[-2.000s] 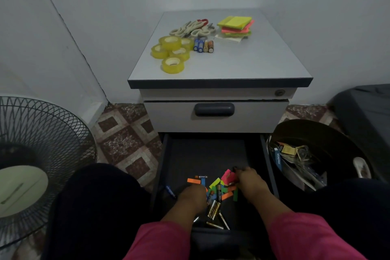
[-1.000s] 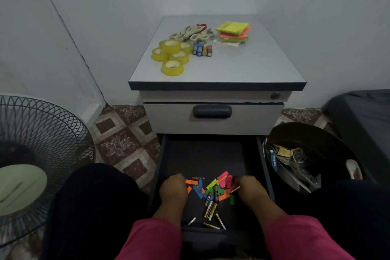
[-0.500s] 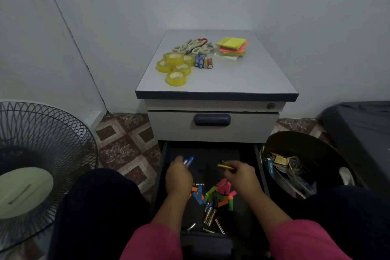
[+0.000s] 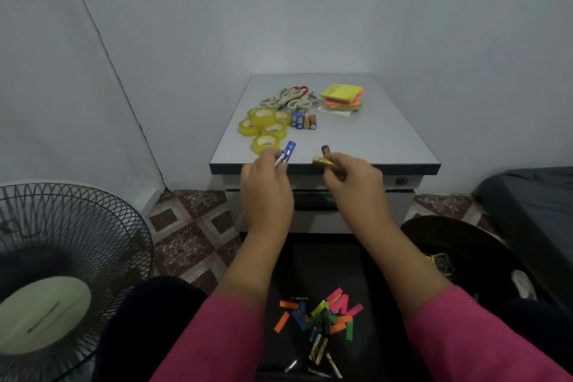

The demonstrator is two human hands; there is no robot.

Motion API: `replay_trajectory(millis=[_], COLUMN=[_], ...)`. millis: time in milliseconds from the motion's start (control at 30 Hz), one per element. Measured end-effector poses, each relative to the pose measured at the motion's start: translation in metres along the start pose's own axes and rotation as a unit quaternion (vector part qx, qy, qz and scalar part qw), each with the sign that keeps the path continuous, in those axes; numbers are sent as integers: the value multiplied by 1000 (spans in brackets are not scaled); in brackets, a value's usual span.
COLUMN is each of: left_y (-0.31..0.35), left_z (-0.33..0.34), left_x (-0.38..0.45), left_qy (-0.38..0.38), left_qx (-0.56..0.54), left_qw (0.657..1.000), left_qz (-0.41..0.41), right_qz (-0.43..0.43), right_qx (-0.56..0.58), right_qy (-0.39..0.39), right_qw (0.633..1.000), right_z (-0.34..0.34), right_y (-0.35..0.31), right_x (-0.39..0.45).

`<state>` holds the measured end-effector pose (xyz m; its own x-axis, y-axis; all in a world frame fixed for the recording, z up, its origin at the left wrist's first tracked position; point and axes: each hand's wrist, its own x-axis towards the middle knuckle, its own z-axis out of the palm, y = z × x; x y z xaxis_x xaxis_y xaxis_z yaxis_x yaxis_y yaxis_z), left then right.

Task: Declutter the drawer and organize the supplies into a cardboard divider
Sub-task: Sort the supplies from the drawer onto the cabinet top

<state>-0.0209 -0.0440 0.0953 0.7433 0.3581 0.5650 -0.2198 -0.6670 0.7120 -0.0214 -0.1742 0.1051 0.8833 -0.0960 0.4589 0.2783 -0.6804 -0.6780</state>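
My left hand point(image 4: 266, 186) grips blue batteries point(image 4: 287, 153) and my right hand point(image 4: 353, 181) grips gold and black batteries point(image 4: 323, 157). Both hands hover at the front edge of the grey cabinet top point(image 4: 372, 139). On that top lie yellow tape rolls point(image 4: 263, 127), several batteries point(image 4: 304, 121), scissors point(image 4: 290, 98) and a stack of sticky notes point(image 4: 342, 97). Below, the open dark drawer point(image 4: 369, 260) holds coloured paper flags point(image 4: 322, 313) and more batteries point(image 4: 317, 350). No cardboard divider is in view.
A black fan point(image 4: 62, 273) stands on the floor at the left. A dark round bin point(image 4: 459, 254) with scraps sits right of the drawer, beside a dark cushion point(image 4: 533, 211). The cabinet's upper drawer with its handle point(image 4: 313, 199) is closed.
Both hands rose out of the drawer, each taking batteries along, and now reach the cabinet top's front edge. The camera tilted upward.
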Motion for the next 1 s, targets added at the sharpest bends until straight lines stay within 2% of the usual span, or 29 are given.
replay_trajectory(millis=[133, 233, 367, 533, 733, 833, 933, 1000], left_y=[11, 13, 13, 15, 15, 14, -2, -16], left_z=[13, 23, 31, 31, 35, 31, 21, 16], left_x=[28, 40, 48, 59, 68, 67, 60, 56], left_qy=[-53, -84, -85, -67, -114, -131, -87, -72], left_qx=[132, 185, 174, 120, 170, 163, 136, 158], left_qw=[988, 978, 981, 990, 978, 974, 975, 970], left_qz=[56, 45, 12, 39, 46, 89, 151, 169], right_qz=[41, 61, 81, 107, 118, 93, 69, 53], right_qx=[-83, -134, -99, -53, -65, -80, -56, -41], right_qy=[-49, -84, -98, -28, -52, -69, -97, -117], right_qw=[995, 985, 987, 992, 990, 990, 991, 991], right_z=[2, 7, 11, 10, 15, 13, 8, 5], right_y=[-12, -13, -11, -2, -3, -4, 0, 4], right_x=[44, 63, 73, 77, 82, 80, 73, 70])
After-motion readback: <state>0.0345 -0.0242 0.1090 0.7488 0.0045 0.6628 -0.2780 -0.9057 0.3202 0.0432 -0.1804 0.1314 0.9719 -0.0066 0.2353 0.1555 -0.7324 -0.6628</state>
